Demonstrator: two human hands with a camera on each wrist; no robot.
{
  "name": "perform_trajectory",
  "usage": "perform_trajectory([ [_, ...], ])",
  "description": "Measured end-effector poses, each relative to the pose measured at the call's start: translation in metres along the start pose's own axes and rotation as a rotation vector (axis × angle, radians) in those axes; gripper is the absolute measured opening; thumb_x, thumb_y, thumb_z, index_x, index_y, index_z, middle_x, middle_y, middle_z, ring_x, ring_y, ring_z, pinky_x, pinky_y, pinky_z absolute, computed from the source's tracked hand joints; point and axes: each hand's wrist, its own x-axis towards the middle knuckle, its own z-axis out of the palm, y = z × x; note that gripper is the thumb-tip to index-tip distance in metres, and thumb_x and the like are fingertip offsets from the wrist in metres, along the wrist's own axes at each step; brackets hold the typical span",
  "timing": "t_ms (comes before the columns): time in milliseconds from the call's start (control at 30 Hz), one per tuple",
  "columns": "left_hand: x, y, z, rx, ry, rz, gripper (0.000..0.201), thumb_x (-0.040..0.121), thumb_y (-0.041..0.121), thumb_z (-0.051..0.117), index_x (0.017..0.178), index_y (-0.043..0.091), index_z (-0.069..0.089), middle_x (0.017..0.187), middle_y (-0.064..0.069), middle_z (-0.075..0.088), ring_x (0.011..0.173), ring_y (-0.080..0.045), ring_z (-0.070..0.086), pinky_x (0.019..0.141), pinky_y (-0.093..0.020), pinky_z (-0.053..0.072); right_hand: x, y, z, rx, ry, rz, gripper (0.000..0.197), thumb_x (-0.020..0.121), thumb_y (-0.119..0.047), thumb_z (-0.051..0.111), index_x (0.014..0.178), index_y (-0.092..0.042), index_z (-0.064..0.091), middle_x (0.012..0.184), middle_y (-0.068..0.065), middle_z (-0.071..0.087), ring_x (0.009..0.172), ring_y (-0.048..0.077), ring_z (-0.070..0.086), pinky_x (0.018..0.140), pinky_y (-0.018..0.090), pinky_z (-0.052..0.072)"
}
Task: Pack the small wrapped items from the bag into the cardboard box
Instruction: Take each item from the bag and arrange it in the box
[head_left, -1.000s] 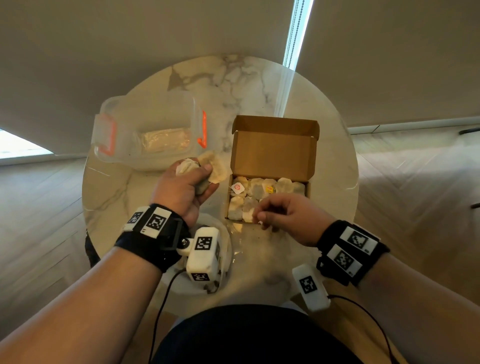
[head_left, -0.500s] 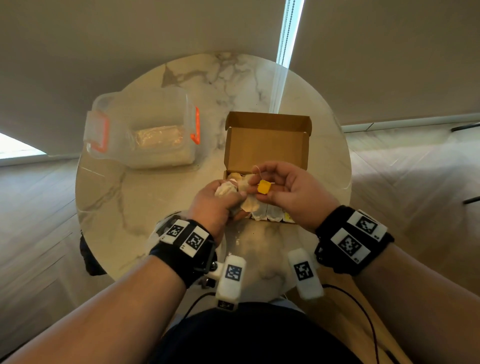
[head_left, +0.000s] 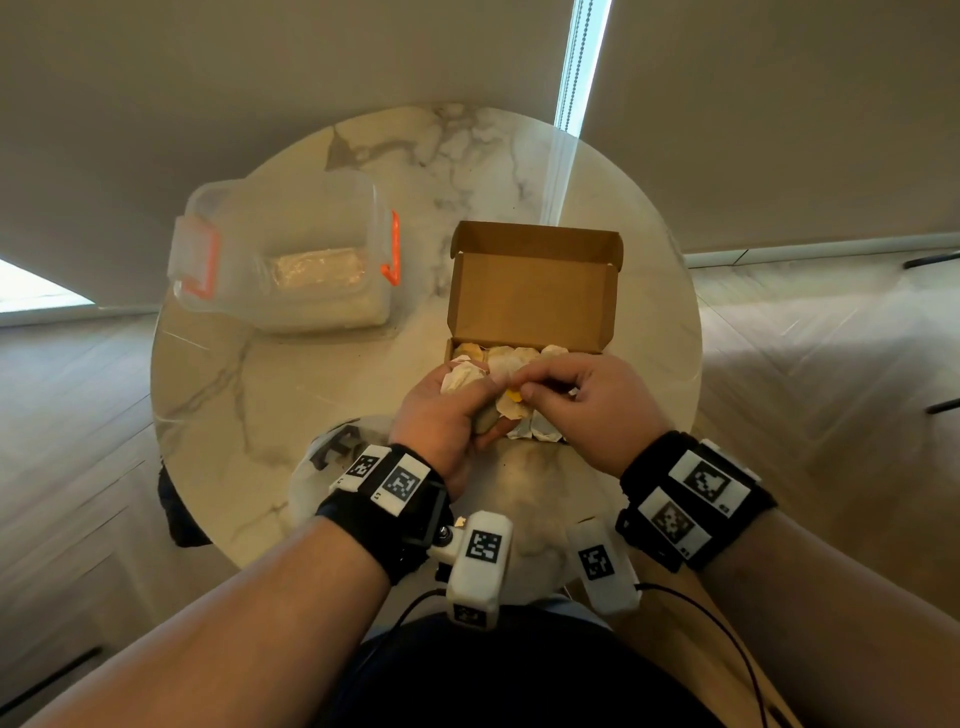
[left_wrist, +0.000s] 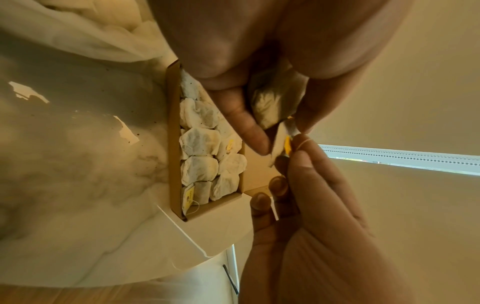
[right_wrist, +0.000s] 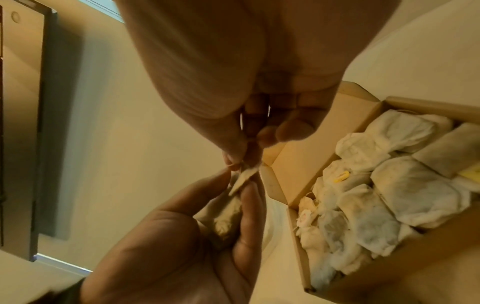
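Note:
An open cardboard box (head_left: 535, 291) stands on the round marble table, its lid upright, its tray holding several white wrapped tea bags (left_wrist: 198, 142) (right_wrist: 405, 185). Just above the box's near edge my left hand (head_left: 457, 410) grips one wrapped tea bag (head_left: 464, 376) (left_wrist: 275, 105) (right_wrist: 228, 218). My right hand (head_left: 571, 395) pinches that bag's yellow tag (head_left: 514, 396) (left_wrist: 287, 147) and string between thumb and forefinger. Both hands hide the front rows of the box. A clear bag (head_left: 332, 457) lies under my left wrist at the table's near edge.
A clear plastic tub (head_left: 291, 260) with orange latches sits at the back left of the table (head_left: 249, 395), with a pale wrapped block inside. Curtains hang behind the table. Wooden floor surrounds it.
My left hand carried the tea bag from beside the tub to over the box's near edge. My right hand left the box, took the yellow tag and now pinches it lower, against the bag.

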Motion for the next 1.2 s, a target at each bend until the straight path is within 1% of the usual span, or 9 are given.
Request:
perform_trajectory([
  [233,0.008,-0.004,-0.001,0.114,0.040,-0.017,0.013,0.092,0.001,0.073,0.102,0.007,0.068,0.098,-0.019,0.075,0.088,-0.031,0.075,0.067,-0.031,0.063,0.009,0.030,0.016,0.317,0.071,0.232,0.024,0.085,-0.011,0.083,0.091,-0.022,0.062,0.090,0.005,0.072,0.083,0.025,0.073,0.076,0.043,0.064],
  [400,0.009,0.001,-0.007,0.052,0.103,-0.052,0.017,0.098,-0.003,0.062,0.114,0.002,0.064,0.103,-0.016,0.075,0.096,-0.029,0.076,0.079,-0.033,0.064,0.030,0.044,0.018,0.193,0.149,0.286,0.017,0.088,-0.008,0.080,0.089,-0.020,0.067,0.086,0.003,0.071,0.072,0.015,0.071,0.068,0.029,0.063],
  [467,0.007,0.004,-0.013,0.012,0.130,-0.067,0.022,0.099,-0.006,0.052,0.118,-0.002,0.062,0.109,-0.021,0.075,0.107,-0.034,0.076,0.085,-0.037,0.062,0.043,0.052,0.022,0.120,0.216,0.320,0.017,0.089,-0.012,0.080,0.091,-0.024,0.068,0.088,0.000,0.071,0.076,0.016,0.072,0.068,0.027,0.062],
  [600,-0.002,0.013,-0.030,-0.092,0.148,-0.075,0.030,0.099,-0.008,0.038,0.119,-0.001,0.059,0.100,-0.020,0.079,0.099,-0.035,0.078,0.098,-0.050,0.060,0.063,0.067,0.035,-0.021,0.254,0.341,0.016,0.089,-0.018,0.078,0.094,-0.029,0.068,0.088,-0.005,0.069,0.084,0.016,0.071,0.074,0.028,0.060],
  [700,-0.009,0.019,-0.043,-0.111,0.138,-0.100,0.027,0.106,-0.004,0.038,0.124,0.004,0.057,0.112,-0.024,0.076,0.102,-0.035,0.077,0.089,-0.045,0.064,0.066,0.072,0.042,-0.165,0.194,0.374,0.013,0.093,-0.022,0.074,0.106,-0.024,0.073,0.084,-0.009,0.066,0.086,0.018,0.067,0.069,0.023,0.047],
  [867,-0.010,0.023,-0.060,-0.039,0.096,-0.121,0.026,0.107,0.003,0.049,0.131,0.001,0.059,0.114,-0.018,0.078,0.104,-0.029,0.077,0.086,-0.036,0.064,0.070,0.073,0.049,-0.431,0.132,0.337,0.029,0.096,-0.033,0.067,0.122,-0.023,0.074,0.107,0.001,0.072,0.097,0.023,0.065,0.085,0.032,0.053],
  [967,-0.010,0.027,-0.064,-0.013,0.083,-0.103,0.024,0.103,0.002,0.058,0.126,0.001,0.062,0.111,-0.018,0.078,0.101,-0.028,0.078,0.074,-0.029,0.066,0.069,0.058,0.047,-0.521,0.098,0.324,0.027,0.096,-0.034,0.066,0.121,-0.025,0.073,0.110,0.001,0.066,0.100,0.024,0.062,0.084,0.032,0.048],
  [1100,-0.008,0.037,-0.063,0.085,0.027,-0.087,0.022,0.097,0.001,0.067,0.119,0.004,0.065,0.109,-0.019,0.077,0.093,-0.023,0.078,0.068,-0.026,0.064,0.053,0.012,0.043,-0.236,0.086,0.220,0.017,0.098,-0.041,0.067,0.106,-0.027,0.072,0.093,-0.007,0.066,0.086,0.010,0.062,0.069,0.024,0.047],
  [1200,-0.006,0.046,-0.059,0.135,-0.038,-0.091,0.020,0.093,0.003,0.073,0.113,0.006,0.067,0.100,-0.014,0.079,0.086,-0.020,0.078,0.065,-0.026,0.062,0.039,-0.022,0.045,0.132,-0.067,0.228,0.024,0.096,-0.044,0.070,0.107,-0.024,0.076,0.098,-0.001,0.076,0.092,0.017,0.071,0.077,0.031,0.060],
])
